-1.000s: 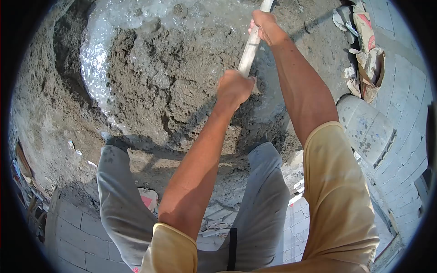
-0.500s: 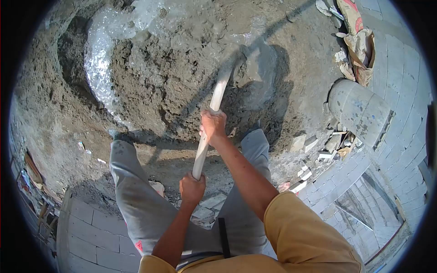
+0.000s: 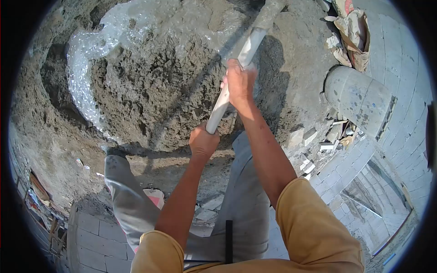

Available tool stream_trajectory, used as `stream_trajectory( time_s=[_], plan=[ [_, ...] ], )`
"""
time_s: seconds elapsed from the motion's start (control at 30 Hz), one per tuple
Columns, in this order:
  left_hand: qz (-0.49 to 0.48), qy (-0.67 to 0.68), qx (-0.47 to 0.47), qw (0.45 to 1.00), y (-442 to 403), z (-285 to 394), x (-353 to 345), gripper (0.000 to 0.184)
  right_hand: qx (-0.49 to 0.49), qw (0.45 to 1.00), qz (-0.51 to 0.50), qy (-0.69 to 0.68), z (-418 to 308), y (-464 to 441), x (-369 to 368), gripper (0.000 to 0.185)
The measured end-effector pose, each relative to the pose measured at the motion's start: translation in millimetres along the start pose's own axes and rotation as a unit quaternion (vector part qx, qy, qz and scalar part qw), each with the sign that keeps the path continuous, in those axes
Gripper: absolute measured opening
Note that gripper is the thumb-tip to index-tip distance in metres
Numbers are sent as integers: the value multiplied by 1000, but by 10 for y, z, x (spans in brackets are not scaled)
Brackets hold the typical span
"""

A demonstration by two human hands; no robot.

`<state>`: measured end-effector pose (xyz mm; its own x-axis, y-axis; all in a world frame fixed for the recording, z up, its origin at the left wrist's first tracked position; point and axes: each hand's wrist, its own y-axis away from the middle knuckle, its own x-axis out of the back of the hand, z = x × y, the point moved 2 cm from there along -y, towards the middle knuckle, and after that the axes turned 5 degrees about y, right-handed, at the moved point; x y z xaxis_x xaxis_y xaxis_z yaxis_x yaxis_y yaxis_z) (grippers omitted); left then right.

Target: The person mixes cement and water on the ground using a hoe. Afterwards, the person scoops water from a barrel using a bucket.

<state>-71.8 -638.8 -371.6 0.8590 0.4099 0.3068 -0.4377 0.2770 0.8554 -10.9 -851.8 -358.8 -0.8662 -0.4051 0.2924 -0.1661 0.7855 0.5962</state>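
Shifted farther out, left hand (image 3: 203,141) and right hand (image 3: 241,82) both clasp the pale handle (image 3: 220,108) over the right side of the wet heap (image 3: 141,88), where firm, well-spaced grips should steady it.

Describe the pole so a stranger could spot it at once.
Find the big wet grey mound in the picture's upper left. Near its right side, the left hand and, farther up, the right hand grip the slanting pole. It is long, straight and pale, unlike the rough, clumpy mound.
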Motion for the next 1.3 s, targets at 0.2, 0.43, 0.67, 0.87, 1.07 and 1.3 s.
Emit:
stream_trajectory(
  time_s=[0.2, 0.43, 0.67, 0.87, 1.07, 1.3],
  plan=[
    [-80, 30, 29, 996, -584, 937, 172, 48, -134, 984, 17, 120, 147, -1446, -291, 25],
    [-93, -5, 149, 984, 568, -388, 1017, 48, -315, 944, -28, 91, 1205, 150, -796, 29],
    [11, -133, 161, 978, 1953, -1850, 1581, 34, -309, 949, -62, -23, 1257, 2403, -904, 25],
    [-29, -102, 156, 982, 2207, -2251, 1194, 24, -231, 969, -82, -19, 1215, 2965, -287, 18],
    [-72, -49, -16, 996, 170, 207, -175, 32, -51, 995, 83, -6, -6, -16, 643, 15],
    [-138, -49, 31, 989, -150, 730, -150, 41, -238, 966, 55, 87, 890, -1346, 606, 30]
  ],
)
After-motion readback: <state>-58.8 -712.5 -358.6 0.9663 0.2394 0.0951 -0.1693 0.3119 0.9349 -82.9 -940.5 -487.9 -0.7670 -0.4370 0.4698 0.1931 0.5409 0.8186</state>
